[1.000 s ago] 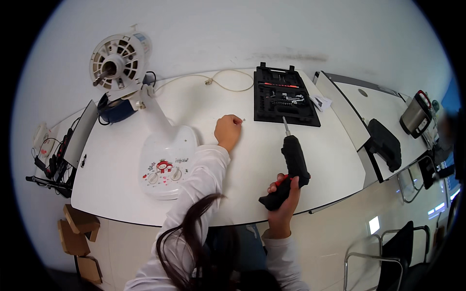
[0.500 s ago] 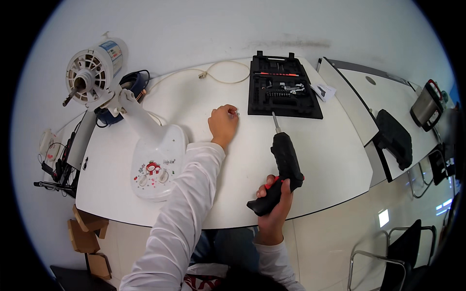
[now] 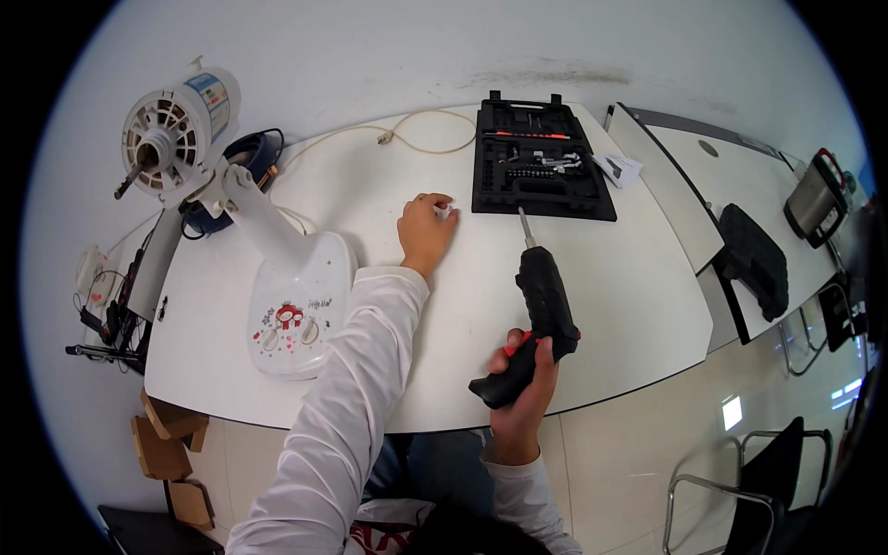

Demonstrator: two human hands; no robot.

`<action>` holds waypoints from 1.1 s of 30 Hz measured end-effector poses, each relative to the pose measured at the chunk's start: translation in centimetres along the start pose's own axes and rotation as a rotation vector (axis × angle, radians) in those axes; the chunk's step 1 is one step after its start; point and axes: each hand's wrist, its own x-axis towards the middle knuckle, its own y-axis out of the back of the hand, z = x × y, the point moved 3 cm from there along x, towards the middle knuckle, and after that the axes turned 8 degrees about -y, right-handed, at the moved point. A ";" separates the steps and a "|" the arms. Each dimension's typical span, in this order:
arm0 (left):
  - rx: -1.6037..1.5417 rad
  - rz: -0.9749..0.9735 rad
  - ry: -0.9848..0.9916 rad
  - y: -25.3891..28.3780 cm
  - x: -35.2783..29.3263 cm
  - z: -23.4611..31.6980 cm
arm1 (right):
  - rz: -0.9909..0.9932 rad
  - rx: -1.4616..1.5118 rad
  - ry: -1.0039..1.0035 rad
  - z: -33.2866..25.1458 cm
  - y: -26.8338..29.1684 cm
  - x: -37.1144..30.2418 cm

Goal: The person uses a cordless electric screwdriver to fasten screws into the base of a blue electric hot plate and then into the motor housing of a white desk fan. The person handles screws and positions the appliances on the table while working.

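My right hand (image 3: 529,398) is wrapped round the grip of a black cordless screwdriver (image 3: 544,291) with red accents, its long metal bit aimed at the far side. Toward the middle of the table, my left hand (image 3: 425,231) rests on the white top, fingers curled and thumb close to the fingertips. A tiny pale thing shows at those fingertips, too small to name. Left of that arm stands a white fan base (image 3: 289,342) with two knobs and a red cartoon print. Its tilted neck carries a fan motor (image 3: 176,129) with a bare shaft and no blades.
An open black tool case (image 3: 541,162) with bits and sockets lies at the back, a folded leaflet (image 3: 618,170) beside it. A cream power cord (image 3: 421,148) loops behind my left hand. On the right table sit a black case (image 3: 751,262) and a steel kettle (image 3: 816,201).
The fingers of my left hand have shifted slightly at the tiny thing. My right hand holds the screwdriver almost unmoved, and the whole view has tilted a little.
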 end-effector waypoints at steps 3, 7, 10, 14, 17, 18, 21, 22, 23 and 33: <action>0.031 0.010 -0.018 -0.1 0.1 -0.1 | 0.000 0.003 -0.009 0.2 0.1 0.0; 0.022 0.009 0.008 0.0 0.1 -0.2 | 0.006 -0.027 -0.009 0.0 -0.1 0.0; 0.046 0.011 -0.027 -0.1 0.4 -0.1 | 0.009 -0.078 -0.002 -0.2 -0.5 -0.2; 0.011 -0.010 -0.011 -0.5 0.9 -0.2 | 0.019 -0.083 -0.002 -0.1 -0.5 -0.1; -0.037 -0.002 0.036 -1.6 1.6 -0.6 | 0.037 -0.086 -0.011 -0.1 -0.7 -0.2; 0.009 0.025 0.028 -1.8 1.8 -0.4 | 0.044 -0.084 -0.016 -0.2 -0.8 -0.3; 0.061 0.063 0.025 -2.1 1.9 -0.2 | 0.045 -0.079 -0.013 0.0 -0.3 -0.2; 0.020 0.047 0.038 -2.2 2.0 -0.3 | 0.050 -0.086 -0.006 -0.1 -0.3 -0.2; -0.021 0.032 0.050 -2.2 1.9 -0.3 | 0.055 -0.094 0.002 -0.2 -0.4 -0.2; -0.552 0.055 0.260 -1.9 3.0 -3.8 | 0.064 -0.089 0.025 0.1 -0.4 -0.2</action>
